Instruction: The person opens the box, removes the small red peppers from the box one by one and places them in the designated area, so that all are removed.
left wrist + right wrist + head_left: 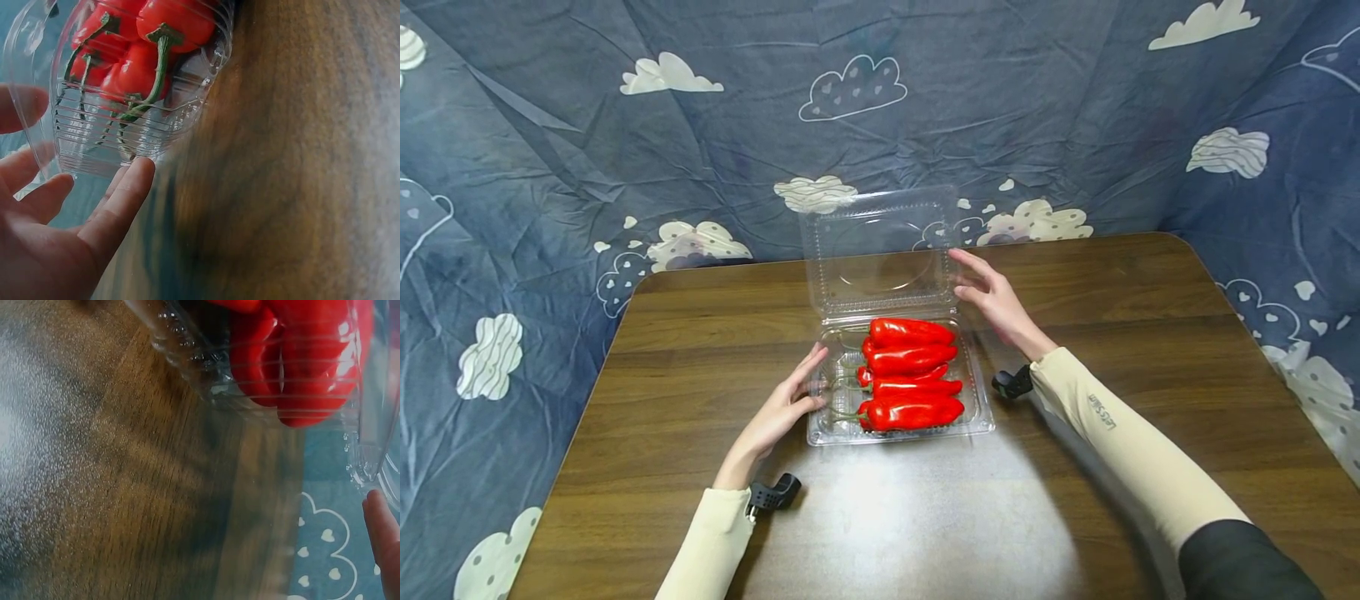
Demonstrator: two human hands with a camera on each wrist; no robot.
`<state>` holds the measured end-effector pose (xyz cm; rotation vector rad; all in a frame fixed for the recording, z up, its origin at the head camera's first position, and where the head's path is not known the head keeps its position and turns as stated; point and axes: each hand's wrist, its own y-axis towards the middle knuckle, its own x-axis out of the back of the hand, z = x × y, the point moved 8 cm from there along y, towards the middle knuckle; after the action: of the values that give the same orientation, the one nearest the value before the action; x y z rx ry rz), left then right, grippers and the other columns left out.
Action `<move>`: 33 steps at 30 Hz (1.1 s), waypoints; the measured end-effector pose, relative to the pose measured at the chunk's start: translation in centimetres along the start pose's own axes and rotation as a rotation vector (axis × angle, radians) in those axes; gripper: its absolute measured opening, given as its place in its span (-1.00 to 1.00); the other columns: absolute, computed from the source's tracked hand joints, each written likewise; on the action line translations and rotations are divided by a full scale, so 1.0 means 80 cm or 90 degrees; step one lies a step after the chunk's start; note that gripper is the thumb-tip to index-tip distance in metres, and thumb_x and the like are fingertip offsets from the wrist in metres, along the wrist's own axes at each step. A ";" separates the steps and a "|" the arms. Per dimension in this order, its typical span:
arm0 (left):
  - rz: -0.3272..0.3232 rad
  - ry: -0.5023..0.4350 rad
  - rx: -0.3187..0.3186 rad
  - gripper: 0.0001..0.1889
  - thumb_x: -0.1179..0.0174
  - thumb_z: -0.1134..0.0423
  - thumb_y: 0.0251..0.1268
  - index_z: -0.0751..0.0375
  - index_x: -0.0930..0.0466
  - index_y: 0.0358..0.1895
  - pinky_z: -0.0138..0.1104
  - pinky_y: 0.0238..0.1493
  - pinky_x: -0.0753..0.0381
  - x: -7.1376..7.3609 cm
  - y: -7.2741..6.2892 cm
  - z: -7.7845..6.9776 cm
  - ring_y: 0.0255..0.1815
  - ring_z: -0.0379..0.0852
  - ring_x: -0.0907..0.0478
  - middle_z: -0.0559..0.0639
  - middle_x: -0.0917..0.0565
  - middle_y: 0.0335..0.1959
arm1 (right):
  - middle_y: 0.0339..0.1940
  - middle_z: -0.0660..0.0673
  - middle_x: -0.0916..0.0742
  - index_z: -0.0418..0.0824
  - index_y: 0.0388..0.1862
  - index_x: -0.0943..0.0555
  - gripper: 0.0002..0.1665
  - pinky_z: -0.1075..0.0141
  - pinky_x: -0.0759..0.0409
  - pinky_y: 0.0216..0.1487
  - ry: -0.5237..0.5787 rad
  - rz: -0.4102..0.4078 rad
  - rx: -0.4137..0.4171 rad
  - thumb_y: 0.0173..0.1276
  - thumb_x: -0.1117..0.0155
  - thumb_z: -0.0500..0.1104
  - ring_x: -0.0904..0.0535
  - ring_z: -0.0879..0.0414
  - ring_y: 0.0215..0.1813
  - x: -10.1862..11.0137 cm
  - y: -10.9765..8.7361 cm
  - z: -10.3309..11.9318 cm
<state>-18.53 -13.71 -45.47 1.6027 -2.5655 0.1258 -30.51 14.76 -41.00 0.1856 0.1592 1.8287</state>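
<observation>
A clear plastic clamshell container sits on the table with its transparent lid raised at the back. Inside lie several red peppers, side by side, their green stems pointing left. My left hand is at the container's left side, fingers extended, with fingertips right at the wall. At the lid's right edge is my right hand, its fingers straight and the thumb a little lower. Only part of a right-hand finger appears in the right wrist view, close to the clear plastic.
The brown wooden table ends just behind the container. A blue cloth with white clouds hangs behind it and along the sides. Black wrist devices hang beneath both wrists, and glare brightens the table's front.
</observation>
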 end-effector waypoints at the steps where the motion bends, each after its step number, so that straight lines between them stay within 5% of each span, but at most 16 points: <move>1: -0.001 -0.001 0.002 -0.26 -0.02 0.55 0.22 0.32 0.01 0.49 -0.04 0.25 -0.37 0.000 -0.001 0.000 0.32 0.35 -0.21 0.13 0.19 0.55 | 0.46 -0.31 -0.24 -0.49 0.40 -0.19 -0.32 0.35 -0.46 0.19 -0.002 0.001 -0.004 0.27 0.04 -0.57 -0.29 -0.37 0.31 0.000 0.000 -0.001; 15: -0.008 -0.006 0.013 -0.27 0.02 0.57 0.23 0.31 -0.01 0.49 0.05 0.21 -0.39 0.005 -0.005 0.001 0.32 0.37 -0.21 0.12 0.19 0.55 | 0.46 -0.25 -0.28 -0.44 0.42 -0.21 -0.35 0.44 -0.47 0.10 0.015 -0.002 -0.089 0.33 0.01 -0.50 -0.35 -0.20 0.28 -0.001 0.000 -0.024; 24: 0.002 -0.019 0.007 -0.27 0.01 0.57 0.23 0.32 0.01 0.50 -0.10 0.21 -0.44 0.005 -0.006 0.003 0.33 0.39 -0.18 0.14 0.21 0.55 | 0.46 -0.29 -0.26 -0.43 0.45 -0.16 -0.33 0.36 -0.50 0.05 0.060 0.007 -0.134 0.35 0.04 -0.48 -0.49 0.18 -0.09 -0.003 -0.002 -0.038; 33: 0.004 -0.025 0.011 -0.27 0.01 0.58 0.24 0.31 0.01 0.50 -0.36 0.11 -0.47 0.005 -0.006 0.003 0.33 0.39 -0.18 0.14 0.21 0.55 | 0.44 -0.40 -0.22 -0.44 0.47 -0.09 -0.32 0.40 -0.48 0.16 0.096 0.011 -0.181 0.36 0.11 -0.49 -0.39 -0.10 0.24 -0.005 -0.006 -0.052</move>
<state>-18.30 -14.28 -45.63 1.6181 -2.6062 0.1200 -30.85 14.44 -45.18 -0.1501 0.0018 1.8598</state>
